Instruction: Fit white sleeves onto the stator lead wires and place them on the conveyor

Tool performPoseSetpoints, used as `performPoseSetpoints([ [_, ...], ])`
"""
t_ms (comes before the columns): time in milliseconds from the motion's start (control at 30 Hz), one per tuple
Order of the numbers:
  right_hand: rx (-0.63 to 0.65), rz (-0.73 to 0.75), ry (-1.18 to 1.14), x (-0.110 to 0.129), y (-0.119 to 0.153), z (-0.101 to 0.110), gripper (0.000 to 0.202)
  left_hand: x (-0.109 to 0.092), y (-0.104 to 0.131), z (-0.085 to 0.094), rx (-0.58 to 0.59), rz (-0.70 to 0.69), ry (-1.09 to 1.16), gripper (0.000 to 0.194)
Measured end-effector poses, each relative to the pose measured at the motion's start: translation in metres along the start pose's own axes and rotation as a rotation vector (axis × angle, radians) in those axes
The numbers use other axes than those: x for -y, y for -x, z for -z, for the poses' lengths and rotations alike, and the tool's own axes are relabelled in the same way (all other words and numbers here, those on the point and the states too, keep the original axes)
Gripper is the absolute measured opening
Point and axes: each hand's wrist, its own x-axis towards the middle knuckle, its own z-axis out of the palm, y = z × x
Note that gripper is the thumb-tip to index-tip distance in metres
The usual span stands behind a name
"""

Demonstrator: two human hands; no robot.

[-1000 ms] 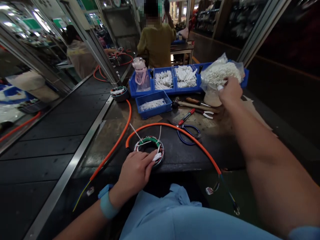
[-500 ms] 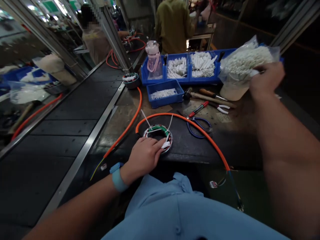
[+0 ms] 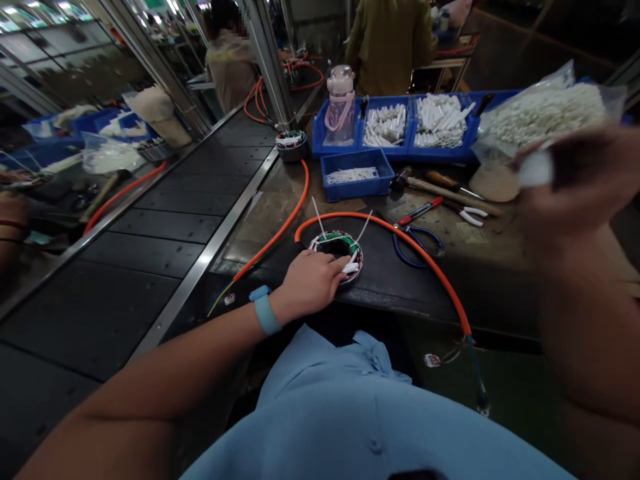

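Note:
A ring-shaped motor stator with green lining and red and white wires lies near the bench's front edge. Two white cable ties stick up from it. My left hand is closed on the ring's near side, its fingertips by short white sleeves. An orange cable runs from the stator to the right and over the edge. On the right, my raised right hand is curled round a white, round-ended object, blurred by motion. Behind that hand stands a tub topped by a plastic bag of white pieces.
Blue bins hold white tubes and a pink bottle; a smaller blue tray holds cable ties. A hammer, red marker and blue-handled tool lie nearby. Left runs a conveyor with another stator beside it. People work beyond.
My right hand has come away from the bag towards me, with the white object still in it. The view has swung slightly left. My left hand stays on the stator.

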Motion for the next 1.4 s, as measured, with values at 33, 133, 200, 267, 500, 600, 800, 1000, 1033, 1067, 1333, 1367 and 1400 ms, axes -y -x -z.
performPoseSetpoints([
  [33,0.072,0.095,-0.143,0.024,0.026,0.009,0.019,0.0,-0.001,0.0,-0.002,0.0,0.003,0.033],
  [133,0.571,0.406,-0.402,0.079,0.105,0.037,0.023,0.002,-0.002,0.0,-0.002,-0.01,0.009,0.032],
  [200,0.656,0.443,-0.553,0.097,0.15,0.05,0.032,0.002,-0.002,0.0,-0.002,-0.02,0.008,0.032],
  [267,0.669,0.394,-0.655,0.103,0.185,0.056,0.038,0.002,-0.001,-0.001,-0.005,-0.021,-0.008,0.033],
  [500,0.735,0.211,-0.696,0.089,0.246,0.049,0.043,0.003,0.002,-0.004,0.005,-0.04,-0.065,0.038],
  [600,0.721,0.167,-0.712,0.09,0.252,0.048,0.043,0.004,0.001,-0.004,0.006,-0.046,-0.063,0.038],
  [800,0.739,0.153,-0.744,0.096,0.252,0.043,0.04,0.005,0.002,-0.005,-0.01,-0.054,-0.06,0.038],
  [1000,0.704,-0.065,-0.632,0.121,0.218,-0.004,0.03,0.004,0.002,-0.006,-0.005,-0.05,-0.019,0.035],
  [1033,0.7,-0.175,-0.628,0.126,0.208,-0.014,0.024,0.004,0.002,-0.007,-0.019,-0.045,0.022,0.036],
  [1067,0.703,-0.294,-0.635,0.13,0.199,-0.024,0.018,0.004,0.003,-0.009,-0.049,-0.037,0.086,0.038],
  [1333,0.709,-0.912,-1.006,0.135,0.176,-0.045,0.029,0.004,0.011,-0.027,-0.353,-0.05,0.386,0.029],
  [1367,0.707,-0.933,-1.032,0.134,0.178,-0.042,0.032,0.005,0.011,-0.029,-0.361,-0.071,0.36,0.028],
  [1400,0.708,-0.943,-1.05,0.133,0.181,-0.038,0.035,0.005,0.011,-0.03,-0.369,-0.085,0.34,0.029],
])
